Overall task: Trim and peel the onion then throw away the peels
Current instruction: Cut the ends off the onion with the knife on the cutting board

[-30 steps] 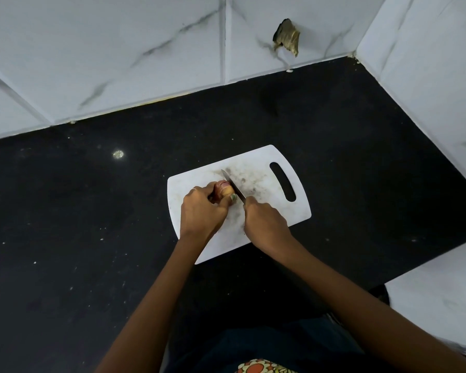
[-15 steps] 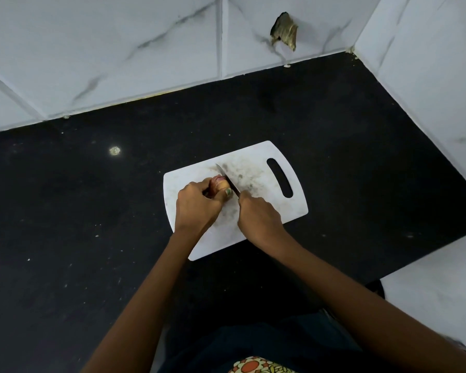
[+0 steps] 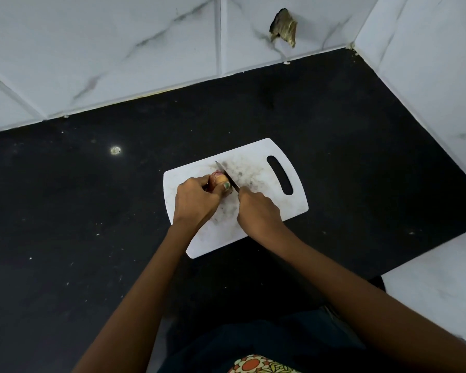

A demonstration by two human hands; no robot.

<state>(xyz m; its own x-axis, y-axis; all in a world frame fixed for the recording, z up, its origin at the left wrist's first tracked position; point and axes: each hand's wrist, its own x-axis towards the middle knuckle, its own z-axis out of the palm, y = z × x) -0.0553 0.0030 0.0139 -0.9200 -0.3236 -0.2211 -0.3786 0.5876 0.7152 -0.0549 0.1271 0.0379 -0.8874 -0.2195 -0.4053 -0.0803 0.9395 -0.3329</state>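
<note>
Onion (image 3: 220, 181) pinned on the cutting board (image 3: 256, 211) under curled left-hand fingers (image 3: 191, 196), thumb against the near end. Knife (image 3: 226, 175) just right of those fingers, blade at the exposed end; right hand (image 3: 258, 214) wrapped round the hidden handle. Best pressed straight down, thin slice only, fingertips tucked back. No bowl or bin visible on the worktop (image 3: 92, 211); no loose peels to be made out.

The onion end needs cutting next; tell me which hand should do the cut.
Right. The right hand already grips the knife, with the blade against the onion. The left hand holds the onion steady on the cutting board.
</note>
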